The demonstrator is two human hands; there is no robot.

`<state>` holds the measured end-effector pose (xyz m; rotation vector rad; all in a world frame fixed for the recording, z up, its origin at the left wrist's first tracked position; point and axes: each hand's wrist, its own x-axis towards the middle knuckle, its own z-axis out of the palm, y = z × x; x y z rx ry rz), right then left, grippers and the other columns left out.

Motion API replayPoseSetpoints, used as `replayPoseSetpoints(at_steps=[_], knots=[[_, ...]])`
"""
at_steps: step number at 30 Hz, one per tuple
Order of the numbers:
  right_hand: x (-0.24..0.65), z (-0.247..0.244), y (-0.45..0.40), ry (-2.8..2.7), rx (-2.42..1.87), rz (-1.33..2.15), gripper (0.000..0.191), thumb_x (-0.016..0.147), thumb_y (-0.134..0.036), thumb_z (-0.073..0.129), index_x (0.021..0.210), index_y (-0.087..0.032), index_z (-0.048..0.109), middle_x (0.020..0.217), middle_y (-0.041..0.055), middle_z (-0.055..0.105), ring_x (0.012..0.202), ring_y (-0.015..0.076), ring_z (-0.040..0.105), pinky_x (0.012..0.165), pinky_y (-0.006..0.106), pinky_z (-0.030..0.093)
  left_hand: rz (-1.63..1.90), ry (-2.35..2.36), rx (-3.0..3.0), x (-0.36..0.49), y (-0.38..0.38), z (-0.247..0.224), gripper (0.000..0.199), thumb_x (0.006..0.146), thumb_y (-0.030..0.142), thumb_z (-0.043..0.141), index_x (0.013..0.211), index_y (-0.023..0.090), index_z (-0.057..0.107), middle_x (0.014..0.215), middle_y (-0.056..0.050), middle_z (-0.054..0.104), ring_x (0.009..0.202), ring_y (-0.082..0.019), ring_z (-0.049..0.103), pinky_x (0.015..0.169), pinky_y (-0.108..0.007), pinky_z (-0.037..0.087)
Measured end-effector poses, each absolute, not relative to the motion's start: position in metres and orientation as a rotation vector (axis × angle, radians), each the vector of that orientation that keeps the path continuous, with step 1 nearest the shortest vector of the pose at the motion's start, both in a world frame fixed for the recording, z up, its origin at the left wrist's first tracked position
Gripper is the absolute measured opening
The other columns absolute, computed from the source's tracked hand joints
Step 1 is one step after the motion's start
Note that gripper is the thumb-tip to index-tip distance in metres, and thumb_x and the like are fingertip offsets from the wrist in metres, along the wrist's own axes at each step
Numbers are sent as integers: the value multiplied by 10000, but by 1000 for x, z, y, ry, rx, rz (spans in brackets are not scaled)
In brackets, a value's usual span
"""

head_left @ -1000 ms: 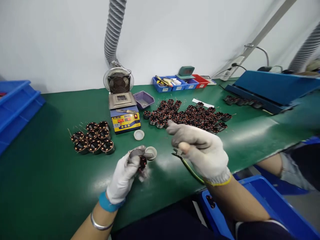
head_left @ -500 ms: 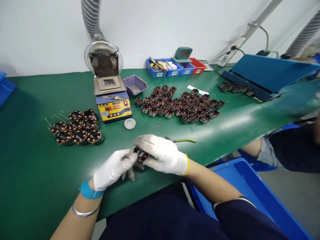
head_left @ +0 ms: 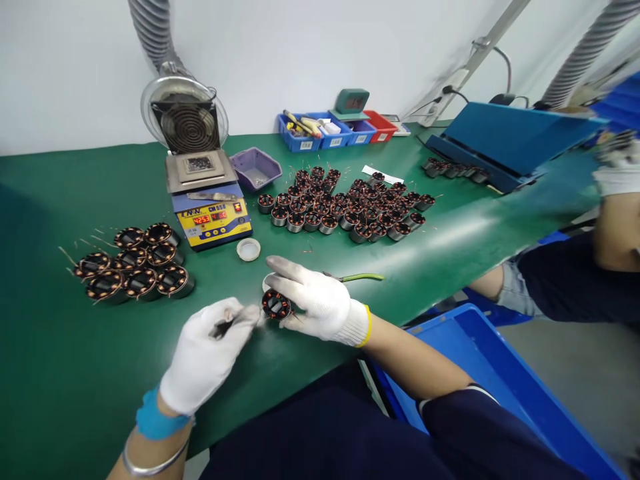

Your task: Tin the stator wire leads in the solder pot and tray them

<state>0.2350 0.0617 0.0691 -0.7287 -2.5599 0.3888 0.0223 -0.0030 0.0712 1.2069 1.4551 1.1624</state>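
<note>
On the green bench (head_left: 55, 380), nearer the wearer than the yellow-fronted unit (head_left: 215, 223) and to its right, the right hand (head_left: 320, 300) clasps a copper-wound coil (head_left: 276, 305) between thumb and fingers. Just beside that coil, the left hand (head_left: 205, 350) has its fingertips drawn together; blur hides whether they pinch a wire. The hands stand slightly apart. One coil group (head_left: 131, 259) sits left of the unit, a larger cluster (head_left: 350, 219) right of it; a white cap (head_left: 249, 250) lies by its front right corner.
</note>
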Motion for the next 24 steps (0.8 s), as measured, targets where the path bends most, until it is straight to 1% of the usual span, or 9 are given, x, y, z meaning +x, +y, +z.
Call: replayPoseSetpoints(at_steps=[3,6,7,9,12,14,17,20,24], knots=[[232,71,74,-2515,-850,424,574,756,-309,692,1284,-176,511,1480,163,432,1352,258,459,1049,387,466,1298,1501,1011,14,-3,72,204,682,320,751,634,194,598,572,26,531,487,-113,461,432,-228,353],[223,78,98,-2426,-1170,422,543,726,-319,705,1234,-232,535,1402,96,517,1242,253,558,1006,396,492,1444,1543,830,9,7,63,184,761,377,689,762,201,634,638,22,582,528,-116,504,440,-215,340],[218,79,108,-2415,-1285,415,547,725,-321,700,1241,-245,533,1359,78,549,1187,257,592,974,405,507,1397,1567,884,11,12,58,217,791,412,661,758,200,629,640,18,586,543,-121,510,465,-221,352],[207,81,129,-2448,-1426,399,575,728,-316,685,1275,-250,520,1284,62,589,1108,266,625,928,414,520,1139,1649,1173,18,19,48,285,835,453,607,706,200,611,632,2,592,576,-141,518,537,-252,377],[190,81,153,-2573,-1436,371,584,748,-292,651,1310,-216,510,1262,86,578,1111,263,611,925,393,513,615,1747,1678,31,23,38,305,875,423,548,656,212,571,665,-33,617,663,-192,553,614,-297,351],[180,79,160,-2658,-1435,346,571,763,-305,632,1315,-226,512,1266,94,564,1107,274,611,892,401,525,414,1769,1839,35,22,36,299,891,414,523,665,220,553,704,-47,635,706,-217,575,617,-307,324],[170,79,160,-2766,-1472,272,598,778,-348,618,1354,-271,474,1286,95,558,1077,306,624,815,431,545,353,1759,1877,36,20,36,287,915,418,488,716,225,565,775,-59,664,765,-235,604,633,-309,330],[166,81,159,-2835,-1487,183,624,786,-355,619,1372,-241,436,1275,116,579,1065,317,631,797,422,540,322,1739,1870,34,19,38,258,915,416,485,787,224,598,840,-72,684,836,-256,624,661,-318,349],[162,85,164,-2917,-1420,95,499,789,-360,617,1254,-218,510,1178,108,635,1021,307,644,752,375,525,273,1729,1867,34,19,41,252,914,425,484,836,221,611,899,-75,696,882,-269,631,691,-329,365]])
